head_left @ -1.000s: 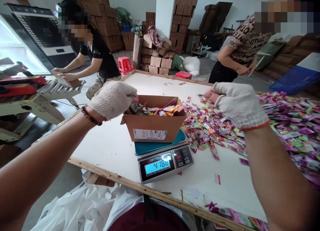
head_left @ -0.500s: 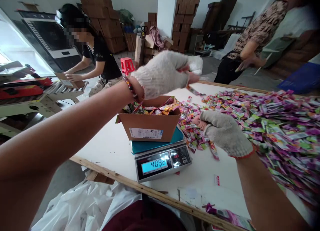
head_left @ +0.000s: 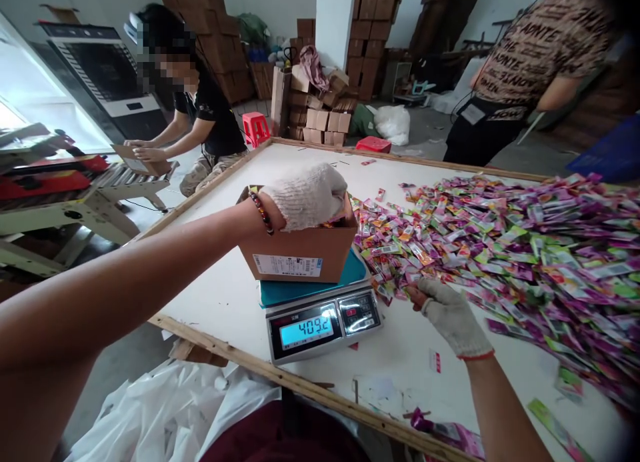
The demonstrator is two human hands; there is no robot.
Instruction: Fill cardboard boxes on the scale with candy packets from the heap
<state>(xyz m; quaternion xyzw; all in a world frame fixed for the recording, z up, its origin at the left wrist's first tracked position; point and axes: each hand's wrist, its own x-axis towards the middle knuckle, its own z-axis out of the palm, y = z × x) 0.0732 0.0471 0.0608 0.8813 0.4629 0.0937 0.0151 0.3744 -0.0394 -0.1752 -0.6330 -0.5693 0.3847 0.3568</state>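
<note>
A small cardboard box (head_left: 300,245) with a white label stands on the teal pan of a digital scale (head_left: 327,325), whose lit display reads 409.2. My left hand (head_left: 313,194), in a pale knitted fingerless glove, is curled over the box's open top; its fingers dip inside and what they hold is hidden. Colourful snack packets fill the box, partly covered by this hand. At the near edge of a heap of small wrapped packets (head_left: 500,242), my right hand (head_left: 447,312) is gloved likewise, its fingertips pressed together; anything between them is too small to make out.
A wooden strip (head_left: 240,357) edges the white table (head_left: 225,302). White plastic bags (head_left: 150,415) hang at the front. A purple bag (head_left: 450,432) lies at the near edge. One person (head_left: 200,115) handles a carton at left; another (head_left: 535,69) stands behind the heap.
My left hand has come down onto the box's opening from above and beyond it. My right hand has moved nearer, along the heap's edge. The person at right has turned.
</note>
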